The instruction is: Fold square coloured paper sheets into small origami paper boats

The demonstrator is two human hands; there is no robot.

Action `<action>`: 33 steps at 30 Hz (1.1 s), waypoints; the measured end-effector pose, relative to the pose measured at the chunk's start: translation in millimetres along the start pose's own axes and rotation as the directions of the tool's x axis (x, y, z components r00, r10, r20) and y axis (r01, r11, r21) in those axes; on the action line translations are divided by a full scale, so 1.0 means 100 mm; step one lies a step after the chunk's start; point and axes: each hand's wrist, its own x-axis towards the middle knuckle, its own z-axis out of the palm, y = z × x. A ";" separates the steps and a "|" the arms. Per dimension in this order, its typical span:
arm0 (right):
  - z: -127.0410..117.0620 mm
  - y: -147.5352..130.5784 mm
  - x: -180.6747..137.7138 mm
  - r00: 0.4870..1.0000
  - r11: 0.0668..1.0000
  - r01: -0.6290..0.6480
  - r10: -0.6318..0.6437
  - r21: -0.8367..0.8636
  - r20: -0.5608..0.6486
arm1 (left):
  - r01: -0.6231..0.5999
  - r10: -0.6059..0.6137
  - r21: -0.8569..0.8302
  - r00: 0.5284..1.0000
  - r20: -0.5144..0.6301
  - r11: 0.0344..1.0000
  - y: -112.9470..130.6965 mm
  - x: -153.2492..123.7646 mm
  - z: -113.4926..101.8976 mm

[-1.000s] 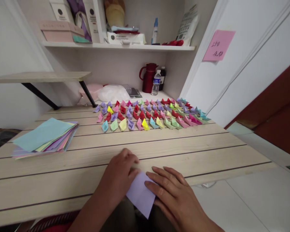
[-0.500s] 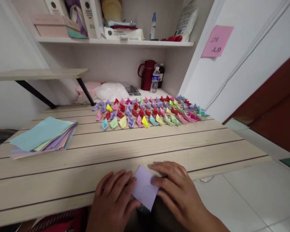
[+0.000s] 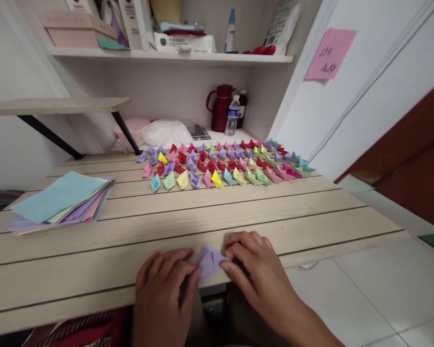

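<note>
A small piece of purple folded paper (image 3: 210, 260) lies at the table's front edge, now a roughly triangular shape with a dark crease or opening in its middle. My left hand (image 3: 168, 282) pinches its left corner between thumb and fingers. At the right corner, the thumb and curled fingers of my right hand (image 3: 255, 272) close on the paper. Beyond my hands, several rows of folded paper boats (image 3: 211, 166) in many colours stand across the table. To the left lies a stack of coloured paper sheets (image 3: 60, 195), light blue on top.
A raised wooden shelf on black legs (image 3: 58, 105) stands at the back left. Behind the boats are a dark red jug (image 3: 222, 110), a water bottle (image 3: 233, 115) and a white plastic bag (image 3: 166, 132). A pink note (image 3: 331, 54) hangs on the right wall.
The purple paper has gone from a flat diamond to a smaller triangular shape, its lower part no longer showing. Both hands have drawn their fingers in at its corners. The view has shifted slightly.
</note>
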 end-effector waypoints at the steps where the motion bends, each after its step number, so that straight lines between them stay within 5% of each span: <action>1: 0.01 0.00 0.02 1.000 1.000 -0.005 0.005 -0.009 0.001 | 0.021 -0.021 0.004 1.000 -0.010 1.000 0.03 0.01 0.01; 17: 0.11 0.05 0.08 1.000 0.987 -0.008 0.003 -0.163 -0.031 | 0.061 -0.054 0.133 0.997 -0.055 0.989 0.05 -0.06 0.10; 24: 0.09 0.07 0.11 1.000 0.989 0.022 -0.021 -0.144 0.011 | 0.088 -0.075 0.052 0.974 -0.212 0.995 -0.03 -0.35 0.10; 30: 0.08 0.06 0.12 0.999 0.990 0.020 -0.016 -0.142 0.031 | -0.041 0.157 0.285 0.904 -0.397 0.958 0.27 -0.35 0.12; 33: 0.07 0.05 0.12 0.999 0.990 0.018 -0.014 -0.143 0.031 | -0.088 0.170 0.293 0.949 -0.266 0.952 0.42 -0.27 0.21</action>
